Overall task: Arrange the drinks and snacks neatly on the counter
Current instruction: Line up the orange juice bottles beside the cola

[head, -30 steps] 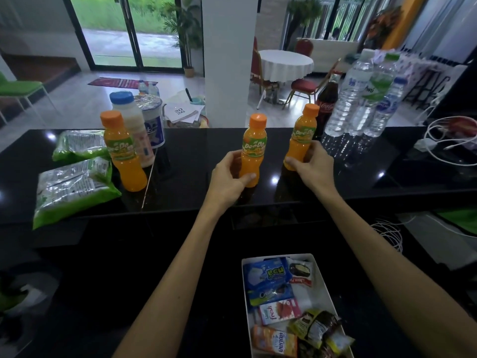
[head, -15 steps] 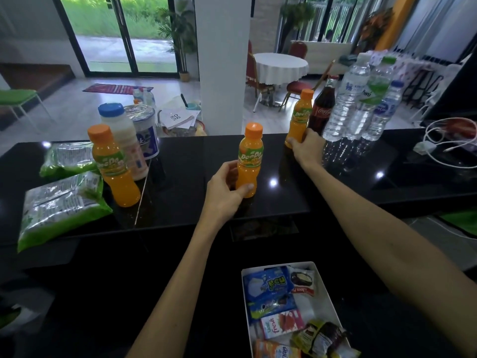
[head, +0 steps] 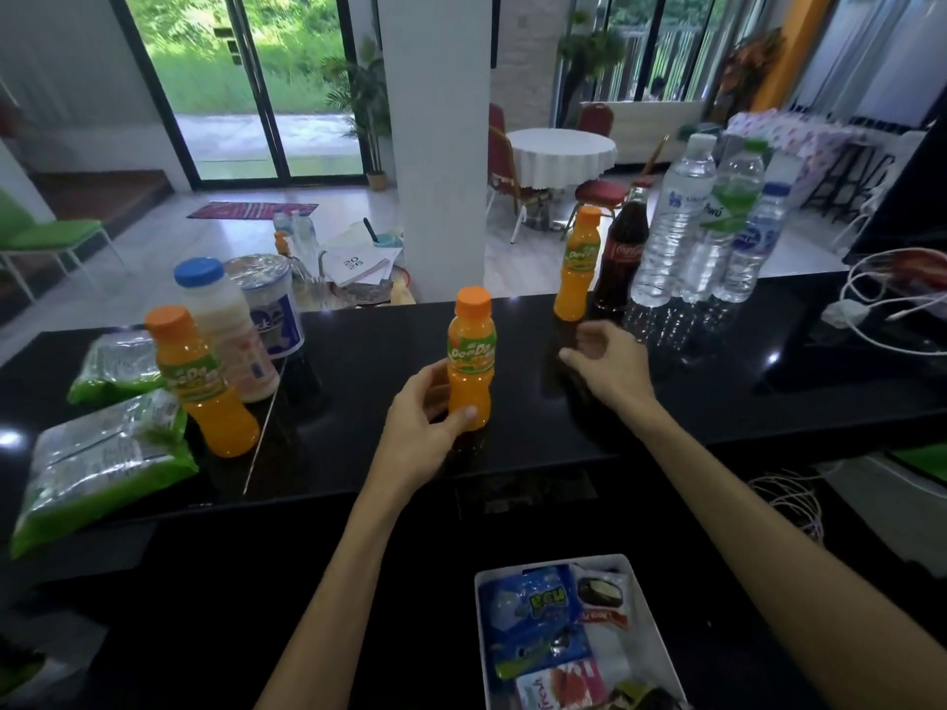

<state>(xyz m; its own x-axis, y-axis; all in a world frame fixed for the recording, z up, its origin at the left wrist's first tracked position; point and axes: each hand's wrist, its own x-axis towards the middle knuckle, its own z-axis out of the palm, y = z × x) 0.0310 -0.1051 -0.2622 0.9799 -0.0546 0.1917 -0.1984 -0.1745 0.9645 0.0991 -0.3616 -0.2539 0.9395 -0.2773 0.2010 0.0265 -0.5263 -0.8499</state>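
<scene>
Your left hand (head: 417, 427) grips the middle orange plastic juice bottle with the orange cap (head: 470, 358), thumb across its lower front and fingers curled behind it; the bottle stands upright on the glossy black counter (head: 717, 402), close to centre. Your right hand (head: 610, 363) hovers above the counter at about 2 o'clock from that bottle, fingers loosely spread and holding nothing.

At 1 o'clock from your right hand, a second orange juice bottle (head: 576, 266) stands upright near the far edge, just beside a dark glass cola bottle (head: 622, 253). To the cola's 3 o'clock stand three clear plastic water bottles (head: 709, 222), close together.

At 9 o'clock from the gripped bottle, a third orange juice bottle (head: 200, 384) stands, partly overlapping a pale milky drink bottle with a blue cap (head: 225, 325) in this view. Further toward 9 o'clock lie two green-and-silver snack bags (head: 102, 453). At 6 o'clock, below the counter, a white rectangular tray (head: 643, 617) holds assorted snack packets (head: 533, 617).
</scene>
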